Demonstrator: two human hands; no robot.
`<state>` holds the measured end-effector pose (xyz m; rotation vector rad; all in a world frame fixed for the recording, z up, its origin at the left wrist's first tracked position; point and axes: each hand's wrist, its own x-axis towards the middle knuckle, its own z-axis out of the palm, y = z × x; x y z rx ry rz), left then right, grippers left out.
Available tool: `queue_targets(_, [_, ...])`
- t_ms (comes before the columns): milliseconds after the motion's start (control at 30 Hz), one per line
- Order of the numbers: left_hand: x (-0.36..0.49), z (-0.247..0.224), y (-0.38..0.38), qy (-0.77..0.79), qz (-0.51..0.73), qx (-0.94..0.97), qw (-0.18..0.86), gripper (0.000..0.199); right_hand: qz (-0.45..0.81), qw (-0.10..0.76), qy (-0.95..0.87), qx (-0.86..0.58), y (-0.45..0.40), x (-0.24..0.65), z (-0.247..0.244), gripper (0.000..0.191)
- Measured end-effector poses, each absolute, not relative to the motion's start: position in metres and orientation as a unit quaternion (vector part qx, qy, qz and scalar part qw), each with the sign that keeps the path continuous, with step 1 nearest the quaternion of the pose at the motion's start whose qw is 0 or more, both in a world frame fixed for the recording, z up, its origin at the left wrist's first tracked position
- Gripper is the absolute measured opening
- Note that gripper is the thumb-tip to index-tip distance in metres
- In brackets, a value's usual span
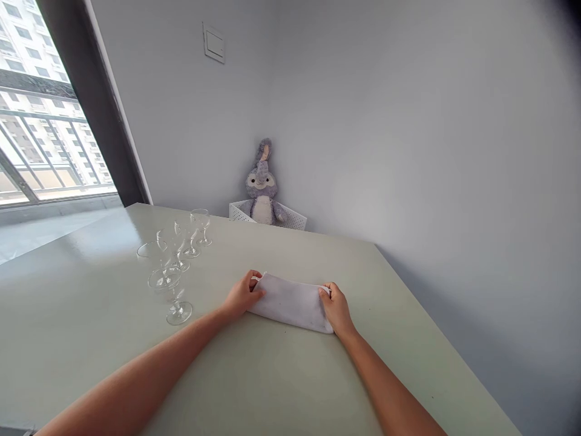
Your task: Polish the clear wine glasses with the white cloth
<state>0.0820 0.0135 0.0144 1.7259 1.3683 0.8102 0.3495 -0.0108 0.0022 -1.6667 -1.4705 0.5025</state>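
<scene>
A folded, pale grey-lavender cloth (290, 303) lies near the middle of the table, its long side running left to right. At its left end, my left hand (242, 295) pinches the edge between thumb and fingers. My right hand (336, 307) grips the upper right corner, thumb on top and fingers behind. The cloth's lower edge rests on or just above the tabletop; I cannot tell which. Left of my left hand stand several clear stemmed glasses, the closest being a glass (178, 312) beside my left forearm.
The pale green, glossy table (272, 387) reaches back to the wall corner. Farther back among the glasses is another stemmed glass (205, 227). Behind the far edge, a plush rabbit (262, 209) sits in a white perforated basket (295, 220). A window with railings (49, 145) is at left.
</scene>
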Motion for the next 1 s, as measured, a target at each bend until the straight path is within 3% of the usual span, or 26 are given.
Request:
queue_targets(267, [0.085, 0.009, 0.014, 0.586, 0.345, 0.673, 0.292, 0.027, 0.274, 0.436, -0.574, -0.636, -0.012, 0.351, 0.001, 0.031])
queue_targets(467, [0.084, 0.009, 0.008, 0.581, 0.320, 0.735, 0.142, 0.040, 0.234, 0.433, -0.579, -0.650, -0.010, 0.352, -0.001, 0.031])
queue_targets(600, [0.082, 0.013, 0.005, 0.545, 0.310, 0.778, 0.052, 0.036, 0.191, 0.420, -0.607, -0.647, -0.009, 0.354, -0.004, 0.031])
queue_targets(833, [0.078, 0.009, 0.005, 0.453, 0.171, 0.872, 0.076, 0.041, -0.096, 0.322, -0.762, -0.553, -0.025, 0.343, 0.020, 0.033])
queue_targets(1000, [0.077, 0.006, 0.005, 0.470, 0.154, 0.863, 0.099, 0.043, 0.001, 0.174, -0.890, -0.421, -0.041, 0.317, 0.028, 0.044])
